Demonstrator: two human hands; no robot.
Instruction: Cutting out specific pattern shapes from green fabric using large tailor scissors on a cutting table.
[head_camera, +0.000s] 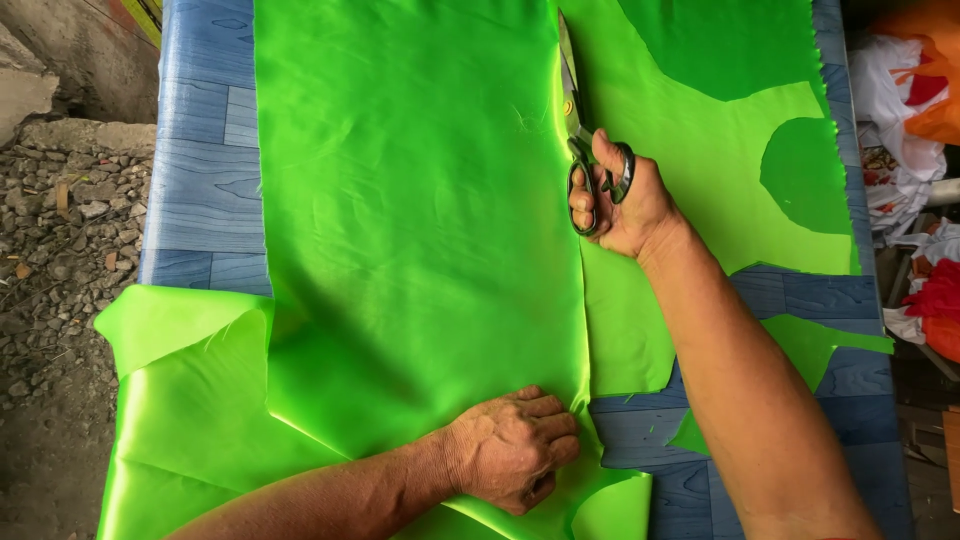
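The bright green satin fabric (400, 250) lies spread on the blue wood-grain desk (200, 170), already slit far up its length. The right hand (625, 205) clamps the scissors (580, 130) mid-cut; uncut cloth remains beyond. The left hand (515, 448) presses flat, fingers together.

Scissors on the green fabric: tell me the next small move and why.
Probably close the scissors and advance them along the cut. The right hand holds them mid-fabric with uncut green fabric ahead, and the left hand presses the cloth flat beside the slit.
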